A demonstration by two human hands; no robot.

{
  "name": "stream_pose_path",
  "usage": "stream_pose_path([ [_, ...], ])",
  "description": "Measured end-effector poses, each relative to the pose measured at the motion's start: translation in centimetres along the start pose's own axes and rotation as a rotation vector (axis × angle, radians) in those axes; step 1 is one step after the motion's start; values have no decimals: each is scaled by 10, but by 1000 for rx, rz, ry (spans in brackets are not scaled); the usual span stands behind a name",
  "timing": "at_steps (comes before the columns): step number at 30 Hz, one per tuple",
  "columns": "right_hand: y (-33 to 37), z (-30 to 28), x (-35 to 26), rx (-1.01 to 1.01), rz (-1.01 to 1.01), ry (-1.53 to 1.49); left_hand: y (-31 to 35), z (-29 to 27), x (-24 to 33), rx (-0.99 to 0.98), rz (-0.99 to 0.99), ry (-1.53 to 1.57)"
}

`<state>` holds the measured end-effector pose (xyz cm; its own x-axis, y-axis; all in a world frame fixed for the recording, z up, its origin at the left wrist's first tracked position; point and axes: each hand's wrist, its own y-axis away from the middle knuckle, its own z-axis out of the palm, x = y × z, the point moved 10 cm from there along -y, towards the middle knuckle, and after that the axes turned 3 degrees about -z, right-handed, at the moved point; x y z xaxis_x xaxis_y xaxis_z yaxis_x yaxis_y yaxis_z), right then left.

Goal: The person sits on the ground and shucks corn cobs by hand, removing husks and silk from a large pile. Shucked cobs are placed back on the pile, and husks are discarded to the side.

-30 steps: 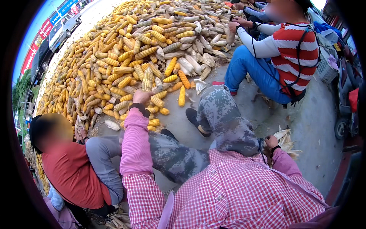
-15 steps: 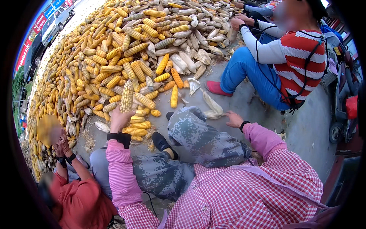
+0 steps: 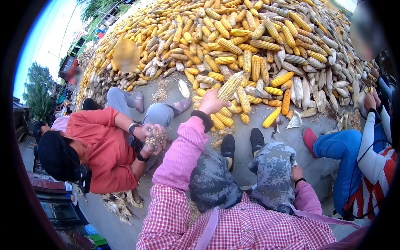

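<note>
My left hand (image 3: 212, 101) reaches forward with its fingers closed around the lower end of a pale yellow corn cob (image 3: 230, 86). The cob is husked and tilts up to the right over the near edge of a large corn pile (image 3: 233, 43). My right hand (image 3: 297, 172) is low beside my right knee, which hides most of its fingers; a whitish sliver shows at the fingertips, too little to name. Past my shoes lie several loose yellow cobs (image 3: 272, 117) and a pale dry husk (image 3: 294, 120).
On the left a person in a red shirt (image 3: 102, 146) sits close, cupped hands full of loose kernels (image 3: 156, 139). At right sits another person in blue trousers (image 3: 341, 166). Dry husks (image 3: 121, 204) lie on the concrete floor behind the left person. Scattered kernels (image 3: 161, 92) lie near the pile.
The view has swung left, bringing the left person more fully in. My right hand, earlier spread near a husk on the floor, is now beside my knee. My left hand still holds the corn cob.
</note>
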<state>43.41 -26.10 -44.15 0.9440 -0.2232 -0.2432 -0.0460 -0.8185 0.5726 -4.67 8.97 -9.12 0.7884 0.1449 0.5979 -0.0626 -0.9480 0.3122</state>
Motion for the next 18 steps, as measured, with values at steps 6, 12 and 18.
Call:
stream_pose_path([
  [6,70,68,61,-173,370,-480,-8,6,32,91,-25,-237],
  [12,35,-6,-28,-126,226,-449,-11,18,62,103,11,-243],
  [18,10,-35,-121,-137,29,-452,-23,36,66,117,-1,-287],
])
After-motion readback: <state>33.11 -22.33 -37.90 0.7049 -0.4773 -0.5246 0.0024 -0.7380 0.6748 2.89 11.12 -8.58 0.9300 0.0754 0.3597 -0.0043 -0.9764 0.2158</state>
